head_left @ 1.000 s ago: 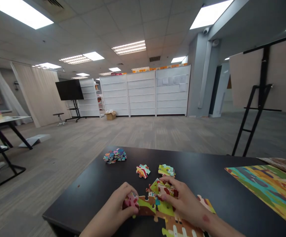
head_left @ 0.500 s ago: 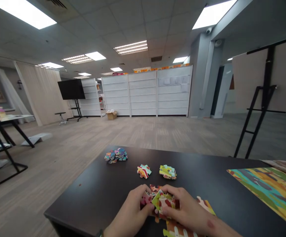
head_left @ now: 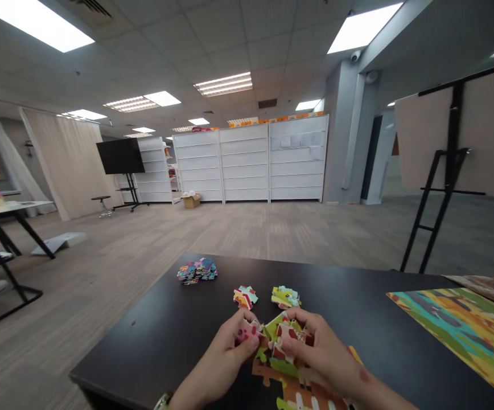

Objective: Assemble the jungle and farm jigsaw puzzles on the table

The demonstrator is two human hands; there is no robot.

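Observation:
My left hand [head_left: 230, 353] pinches a pink spotted puzzle piece [head_left: 247, 331] between thumb and fingers. In my right hand [head_left: 321, 356] is a small stack of green, white and brown puzzle pieces [head_left: 287, 336]. The two hands are close together above the dark table, with their pieces nearly touching. Beneath them lies a partly joined puzzle section [head_left: 292, 390] in brown and green, with white fence-like shapes. My right hand and forearm hide part of that section.
Beyond my hands lie a small red and pale-blue pile of pieces [head_left: 245, 297] and a green pile [head_left: 285, 296]. A bluish pile [head_left: 197, 270] sits near the table's far left corner. A colourful picture board [head_left: 460, 327] lies at right beside a brown cloth [head_left: 490, 287].
Both hands have lifted slightly away from the table and drawn apart a little. The pink piece is now separate in my left hand, and more of the joined section shows below.

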